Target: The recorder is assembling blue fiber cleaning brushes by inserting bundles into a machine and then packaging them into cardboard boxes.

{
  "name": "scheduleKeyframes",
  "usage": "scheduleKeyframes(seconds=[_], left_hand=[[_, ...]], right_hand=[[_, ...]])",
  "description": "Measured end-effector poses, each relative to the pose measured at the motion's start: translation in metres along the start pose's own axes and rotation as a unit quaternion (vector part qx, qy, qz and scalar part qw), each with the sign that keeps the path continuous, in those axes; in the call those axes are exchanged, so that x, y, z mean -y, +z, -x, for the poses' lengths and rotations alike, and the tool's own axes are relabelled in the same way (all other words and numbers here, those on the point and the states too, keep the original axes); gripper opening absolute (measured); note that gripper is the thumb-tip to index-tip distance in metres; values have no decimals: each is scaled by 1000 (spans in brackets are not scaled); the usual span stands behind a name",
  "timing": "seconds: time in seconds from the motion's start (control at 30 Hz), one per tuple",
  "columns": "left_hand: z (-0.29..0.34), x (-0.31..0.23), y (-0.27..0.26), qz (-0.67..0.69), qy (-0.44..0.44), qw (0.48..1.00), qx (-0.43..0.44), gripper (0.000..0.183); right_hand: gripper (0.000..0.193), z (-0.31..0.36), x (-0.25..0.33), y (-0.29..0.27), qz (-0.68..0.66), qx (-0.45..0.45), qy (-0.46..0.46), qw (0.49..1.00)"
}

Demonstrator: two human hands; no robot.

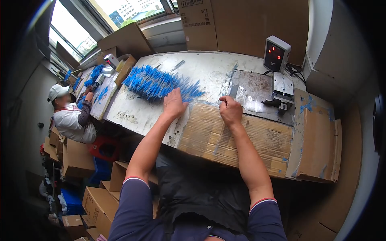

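Left hand (pixel 174 104) perhaps touching blue pile (pixel 150 82) edge; right hand (pixel 231 111) apart.

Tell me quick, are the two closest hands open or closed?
Left hand: at the blue strips; open or closed cannot be told.
Right hand: curled closed at the flat cardboard; whether it holds anything cannot be told.

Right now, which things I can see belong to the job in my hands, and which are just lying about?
Likely the job:
- blue strips, at your left hand
- cardboard pad, below your right hand
- metal fixture, perhaps, with the display behind it

Probably just about:
- floor cartons
- blue bin
- cardboard sheet by the window
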State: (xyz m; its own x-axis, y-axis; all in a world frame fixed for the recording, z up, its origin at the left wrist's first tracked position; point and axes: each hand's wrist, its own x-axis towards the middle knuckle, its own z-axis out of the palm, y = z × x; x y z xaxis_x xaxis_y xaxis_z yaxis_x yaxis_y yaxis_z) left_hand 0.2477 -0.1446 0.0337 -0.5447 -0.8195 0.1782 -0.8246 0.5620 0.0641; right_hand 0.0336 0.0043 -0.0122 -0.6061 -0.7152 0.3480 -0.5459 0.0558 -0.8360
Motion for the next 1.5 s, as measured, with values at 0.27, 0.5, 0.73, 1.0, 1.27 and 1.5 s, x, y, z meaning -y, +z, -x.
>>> scheduleKeyframes(seconds=[0.27,0.5,0.73,1.0,1.27,1.5], left_hand=[[-29,0,-13,-114,9,991,66,37],[-32,-15,-29,-147,31,973,176,35],[-37,1,-28,-109,73,977,170,43],[-52,-9,-17,-37,12,978,204,49],[-46,3,6,-79,51,976,195,59],[-36,-20,38,-175,93,978,68,32]], right_hand=[[19,-1,12,0,27,13,-3,1000],[20,-3,2,-3,29,3,1,1000],[21,1,15,7,-1,25,1,1000],[23,0,-10,-3,-24,55,-1,998],[25,-3,-8,12,-48,101,-4,994],[26,-8,-28,6,-61,107,-11,992]])
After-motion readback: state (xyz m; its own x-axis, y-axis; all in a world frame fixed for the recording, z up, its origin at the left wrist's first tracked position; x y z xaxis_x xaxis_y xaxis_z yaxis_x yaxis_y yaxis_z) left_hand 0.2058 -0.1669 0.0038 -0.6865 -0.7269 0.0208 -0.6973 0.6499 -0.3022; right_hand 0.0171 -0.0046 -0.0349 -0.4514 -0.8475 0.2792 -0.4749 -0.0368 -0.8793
